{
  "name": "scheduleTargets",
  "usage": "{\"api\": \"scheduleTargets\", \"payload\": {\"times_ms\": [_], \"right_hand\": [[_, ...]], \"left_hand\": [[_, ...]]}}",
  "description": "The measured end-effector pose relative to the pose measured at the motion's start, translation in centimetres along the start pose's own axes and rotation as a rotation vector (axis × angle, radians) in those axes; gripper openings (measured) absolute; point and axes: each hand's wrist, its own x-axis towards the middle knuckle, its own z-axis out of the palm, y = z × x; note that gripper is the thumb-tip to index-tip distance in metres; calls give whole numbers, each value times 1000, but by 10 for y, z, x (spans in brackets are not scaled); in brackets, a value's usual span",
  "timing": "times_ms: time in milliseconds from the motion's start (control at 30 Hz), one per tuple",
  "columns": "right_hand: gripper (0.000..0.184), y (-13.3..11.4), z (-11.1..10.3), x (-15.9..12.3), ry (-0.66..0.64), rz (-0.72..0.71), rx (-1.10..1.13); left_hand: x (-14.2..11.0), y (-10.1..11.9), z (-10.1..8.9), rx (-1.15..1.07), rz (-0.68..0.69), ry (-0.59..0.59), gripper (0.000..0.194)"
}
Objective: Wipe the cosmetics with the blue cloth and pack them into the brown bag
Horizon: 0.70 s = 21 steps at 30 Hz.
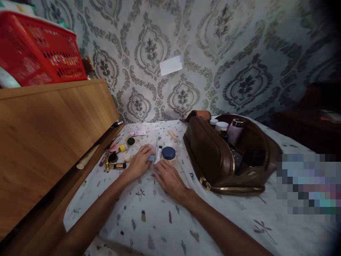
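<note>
Slim bare forearms [102, 202], narrow bare wrists [188, 195], bare hands [169, 178], slender fingers [145, 150]

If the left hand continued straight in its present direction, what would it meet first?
Probably the slim white tube, just beyond the left hand's fingers; depth is hard to judge.

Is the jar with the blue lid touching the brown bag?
Apart. The head view shows a strip of white sheet between the jar and the bag.
</note>
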Motion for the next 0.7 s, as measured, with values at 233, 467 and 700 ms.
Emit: {"api": "scheduleTargets", "payload": {"times_ms": [233, 467, 700], "right_hand": [[22, 2, -3, 1, 197, 124, 78], [36, 0, -4, 0, 146, 141, 154], [32, -1, -6, 0, 39, 183, 135]], "left_hand": [[-32, 15, -13, 45, 238, -176, 24], [-61, 1, -20, 97, 194, -151, 37], [-55, -20, -19, 134, -66, 4, 28]]}}
